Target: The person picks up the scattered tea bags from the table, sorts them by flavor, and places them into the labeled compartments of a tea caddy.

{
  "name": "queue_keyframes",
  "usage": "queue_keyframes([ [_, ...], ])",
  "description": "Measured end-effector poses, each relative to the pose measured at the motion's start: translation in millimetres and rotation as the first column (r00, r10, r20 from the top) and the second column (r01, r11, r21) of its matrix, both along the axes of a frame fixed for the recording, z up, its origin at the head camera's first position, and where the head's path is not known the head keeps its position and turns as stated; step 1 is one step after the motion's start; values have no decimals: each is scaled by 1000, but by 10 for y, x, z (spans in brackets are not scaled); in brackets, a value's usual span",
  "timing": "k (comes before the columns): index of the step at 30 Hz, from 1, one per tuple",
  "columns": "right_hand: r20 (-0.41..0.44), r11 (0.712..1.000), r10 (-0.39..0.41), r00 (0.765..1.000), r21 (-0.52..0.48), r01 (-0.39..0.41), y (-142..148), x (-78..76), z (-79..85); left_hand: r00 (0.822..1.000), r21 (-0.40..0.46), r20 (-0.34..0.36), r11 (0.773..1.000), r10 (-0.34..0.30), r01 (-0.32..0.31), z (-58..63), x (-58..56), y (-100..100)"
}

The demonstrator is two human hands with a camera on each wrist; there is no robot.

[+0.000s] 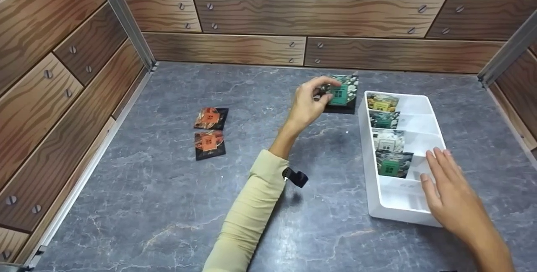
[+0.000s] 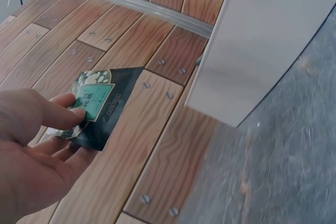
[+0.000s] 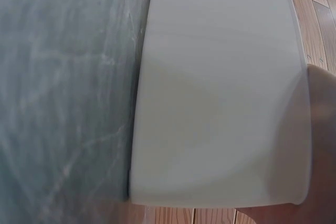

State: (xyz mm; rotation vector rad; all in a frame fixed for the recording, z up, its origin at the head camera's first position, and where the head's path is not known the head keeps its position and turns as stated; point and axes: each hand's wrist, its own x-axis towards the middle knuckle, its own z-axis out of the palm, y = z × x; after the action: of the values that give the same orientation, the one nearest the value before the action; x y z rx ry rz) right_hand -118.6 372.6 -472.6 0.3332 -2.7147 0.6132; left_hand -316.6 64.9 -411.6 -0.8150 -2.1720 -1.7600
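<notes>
My left hand point(image 1: 308, 102) pinches a green and black tea bag sachet point(image 1: 345, 91) between thumb and fingers, just left of the white divided box point(image 1: 366, 158). In the left wrist view the same sachet shows its green label and dark lower part. The fingers of my right hand point(image 1: 455, 194) lie fairly straight over the box's right rim. Down the left side of the box's compartments stand a yellow sachet point(image 1: 382, 103), a dark green sachet point(image 1: 384, 119), a white sachet point(image 1: 388, 141) and another green sachet point(image 1: 393, 165). The right wrist view shows mostly the box's outer wall point(image 3: 220, 98).
Two orange and black sachets point(image 1: 209, 144) lie one in front of the other on the grey marbled table point(image 1: 147, 205), left of my left arm. Wood-patterned panels point(image 1: 251, 16) wall off the back and sides. The frontmost box compartment point(image 1: 402, 194) holds no sachet.
</notes>
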Motion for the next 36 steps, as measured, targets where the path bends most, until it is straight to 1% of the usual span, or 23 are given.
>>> queue_keyframes([
  [6,13,1000,-5,1000,4,5,0,9,1,1000,40,-22,999,-14,15,-3,17,151],
  [12,17,1000,-2,1000,3,2,-21,4,-1,999,76,-41,997,9,-6,-23,29,296],
  [15,21,1000,-1,1000,2,0,-23,1,0,997,64,-61,997,38,-34,-40,38,376],
  [18,17,1000,-3,1000,2,3,-18,-2,5,994,27,-87,998,63,-61,-62,50,455],
  [22,20,1000,-6,1000,3,6,-15,-4,10,993,-19,-94,997,76,-78,-102,79,558],
  [27,7,1000,-6,1000,1,6,-4,3,6,993,-68,-106,995,61,-68,-150,123,712],
  [29,1,1000,-6,1000,1,6,-3,2,5,992,-66,-117,996,53,-61,-168,132,768],
  [33,18,1000,-11,1000,6,11,-14,5,13,990,-66,-136,996,44,-53,-217,154,862],
  [36,31,1000,-12,999,10,12,-19,13,23,990,-64,-131,997,42,-51,-239,177,924],
])
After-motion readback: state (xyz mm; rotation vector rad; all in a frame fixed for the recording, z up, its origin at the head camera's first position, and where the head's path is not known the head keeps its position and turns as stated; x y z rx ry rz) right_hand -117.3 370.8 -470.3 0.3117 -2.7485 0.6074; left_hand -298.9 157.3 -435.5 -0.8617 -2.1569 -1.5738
